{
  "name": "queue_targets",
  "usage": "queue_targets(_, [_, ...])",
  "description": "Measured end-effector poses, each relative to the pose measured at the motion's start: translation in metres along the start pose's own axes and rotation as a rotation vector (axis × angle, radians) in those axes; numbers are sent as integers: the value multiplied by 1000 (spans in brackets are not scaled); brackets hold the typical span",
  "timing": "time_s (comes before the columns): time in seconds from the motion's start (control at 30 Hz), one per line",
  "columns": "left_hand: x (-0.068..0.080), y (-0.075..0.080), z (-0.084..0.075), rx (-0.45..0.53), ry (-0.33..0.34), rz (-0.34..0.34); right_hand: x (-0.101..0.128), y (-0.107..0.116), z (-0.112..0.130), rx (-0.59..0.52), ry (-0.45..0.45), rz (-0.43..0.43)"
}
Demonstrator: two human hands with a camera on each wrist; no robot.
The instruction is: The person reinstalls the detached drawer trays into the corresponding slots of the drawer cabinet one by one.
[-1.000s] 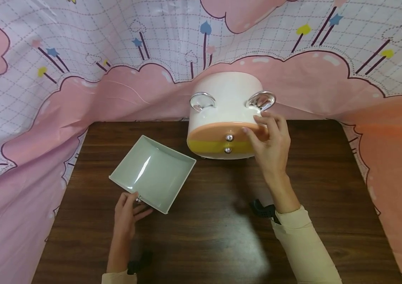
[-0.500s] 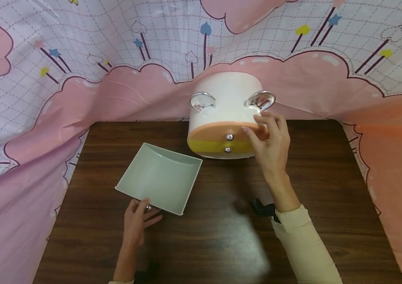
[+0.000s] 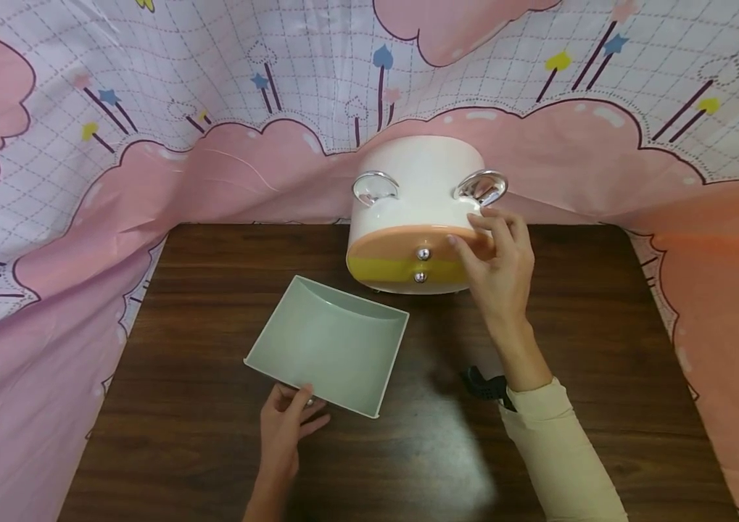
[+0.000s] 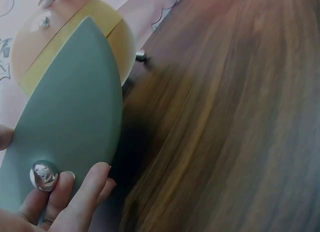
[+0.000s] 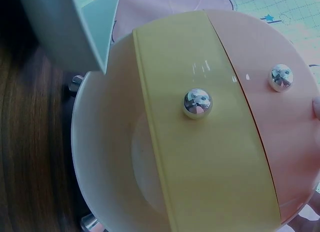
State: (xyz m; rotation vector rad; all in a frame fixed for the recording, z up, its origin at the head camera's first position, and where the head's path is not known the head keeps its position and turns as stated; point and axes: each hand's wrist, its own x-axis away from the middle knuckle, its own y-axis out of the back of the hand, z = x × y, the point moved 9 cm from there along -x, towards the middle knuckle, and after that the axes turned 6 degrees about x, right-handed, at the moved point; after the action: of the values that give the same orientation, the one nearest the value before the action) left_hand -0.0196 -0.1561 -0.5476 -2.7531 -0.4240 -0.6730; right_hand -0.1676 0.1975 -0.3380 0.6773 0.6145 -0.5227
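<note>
A round white cabinet [image 3: 418, 181] with two chrome loop handles stands at the back of the wooden table [image 3: 578, 348]. Its front shows a peach drawer [image 3: 395, 245] over a yellow drawer [image 3: 378, 270], each with a chrome knob. In the right wrist view an open slot [image 5: 115, 167] gapes under the yellow drawer [image 5: 200, 142]. My right hand [image 3: 496, 254] grips the cabinet's right front rim. My left hand [image 3: 291, 420] pinches the knob [image 4: 44, 173] of a loose green drawer [image 3: 333, 351], held just left of and in front of the cabinet.
A pink and white patterned cloth [image 3: 82, 217] hangs behind the table and drapes down both its sides. A black wrist strap [image 3: 483, 384] sits by my right sleeve. Bare wood lies in front of and to the right of the cabinet.
My left hand has carried the green drawer rightward and a little nearer, toward the cabinet's front. The right hand and the cabinet have stayed put.
</note>
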Motion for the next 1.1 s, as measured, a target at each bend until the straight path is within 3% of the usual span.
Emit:
queue_targets(0.33, [12, -22, 20, -15, 39, 58, 2, -1, -3, 19, -7, 0])
queue_targets(0.6, [28, -50, 37, 22, 79, 90, 1, -1, -3, 8, -6, -11])
queue_targets(1.1, [42, -88, 51, 156, 66, 59, 0, 0, -1, -2, -14, 9])
